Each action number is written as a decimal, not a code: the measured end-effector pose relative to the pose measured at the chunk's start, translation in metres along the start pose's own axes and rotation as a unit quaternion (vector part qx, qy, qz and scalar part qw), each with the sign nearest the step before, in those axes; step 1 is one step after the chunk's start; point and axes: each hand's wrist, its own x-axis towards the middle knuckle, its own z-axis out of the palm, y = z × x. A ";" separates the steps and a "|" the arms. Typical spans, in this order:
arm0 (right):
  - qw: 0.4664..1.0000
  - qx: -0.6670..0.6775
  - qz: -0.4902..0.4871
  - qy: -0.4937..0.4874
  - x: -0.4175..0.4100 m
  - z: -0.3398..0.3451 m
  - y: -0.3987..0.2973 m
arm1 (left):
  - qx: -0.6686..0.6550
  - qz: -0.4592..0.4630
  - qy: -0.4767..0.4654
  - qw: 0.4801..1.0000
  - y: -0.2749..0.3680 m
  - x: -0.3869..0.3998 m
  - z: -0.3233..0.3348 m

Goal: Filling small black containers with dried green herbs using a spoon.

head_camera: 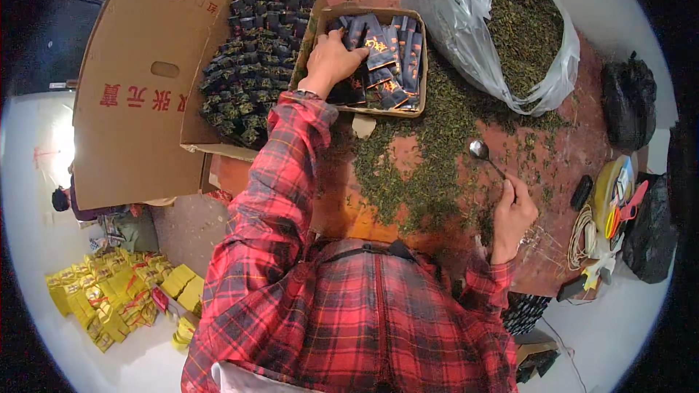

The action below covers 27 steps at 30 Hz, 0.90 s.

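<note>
My left hand point(333, 60) reaches into a small cardboard box point(382, 112) of flat black packets point(380, 49) with orange print; whether its fingers grip a packet cannot be told. In my right hand point(512, 215) is the handle of a metal spoon point(479, 149), its bowl over the red tabletop point(551, 174). Loose dried green leaves point(431, 174), which look like tea, lie spread between the two hands. A large cardboard box point(218, 150) left of my left hand holds rows of black packets with leaves point(256, 65) at their tops.
A clear plastic bag point(464, 27) of dried leaves point(524, 27) stands at the back right. Along the right edge lie a black bag point(629, 103), a tape roll point(605, 191), pink-handled scissors point(635, 200) and coiled cord point(582, 240). Yellow packs point(109, 289) are piled at the lower left.
</note>
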 end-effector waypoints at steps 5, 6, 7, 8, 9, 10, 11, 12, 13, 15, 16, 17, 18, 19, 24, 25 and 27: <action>1.000 -0.016 0.024 -0.011 -0.016 -0.006 0.014 | -0.056 0.074 -0.029 0.995 0.011 -0.024 0.016; 0.998 -0.001 0.059 -0.020 -0.016 -0.007 0.016 | -0.054 0.095 -0.002 0.994 0.008 -0.026 0.022; 0.998 -0.007 0.063 -0.019 -0.014 -0.004 0.020 | -0.052 0.118 0.023 0.991 0.007 -0.026 0.027; 1.000 -0.015 0.010 0.001 -0.007 0.002 0.022 | -0.030 0.123 0.029 0.992 0.005 -0.023 0.029; 0.999 -0.021 -0.039 0.021 -0.004 0.011 0.026 | 0.002 0.108 0.036 0.993 0.010 -0.022 0.027; 0.998 -0.003 -0.049 0.038 0.001 0.015 0.024 | 0.031 0.092 0.045 0.994 0.013 -0.023 0.026; 0.998 -0.010 -0.043 0.037 0.003 0.018 0.031 | 0.016 0.125 0.082 0.989 0.011 -0.024 0.029; 0.999 -0.002 -0.038 0.037 0.001 0.019 0.038 | 0.034 0.123 0.085 0.988 0.010 -0.028 0.032; 0.999 0.007 -0.033 0.037 -0.002 0.019 0.043 | 0.052 0.121 0.089 0.987 0.011 -0.032 0.034; 0.997 -0.018 -0.056 0.051 -0.008 0.014 0.054 | 0.047 0.147 0.124 0.980 0.012 -0.046 0.038; 0.998 -0.014 -0.043 0.045 -0.014 0.014 0.064 | 0.054 0.146 0.129 0.979 0.014 -0.054 0.037; 0.999 -0.009 -0.030 0.039 -0.020 0.013 0.071 | 0.053 0.170 0.158 0.971 0.007 -0.060 0.046; 0.999 -0.011 -0.027 0.041 -0.022 0.012 0.074 | 0.052 0.172 0.156 0.971 0.007 -0.065 0.044; 0.998 -0.011 -0.032 0.048 -0.024 0.011 0.077 | 0.050 0.170 0.152 0.972 0.008 -0.071 0.042; 0.996 -0.003 -0.054 0.072 -0.026 0.014 0.078 | -0.051 0.159 0.138 0.976 0.019 -0.106 0.020; 0.995 -0.007 -0.069 0.073 -0.026 0.017 0.079 | -0.052 0.160 0.137 0.976 0.022 -0.115 0.016; 0.994 -0.011 -0.085 0.075 -0.028 0.022 0.077 | -0.080 0.211 0.199 0.954 0.029 -0.135 0.008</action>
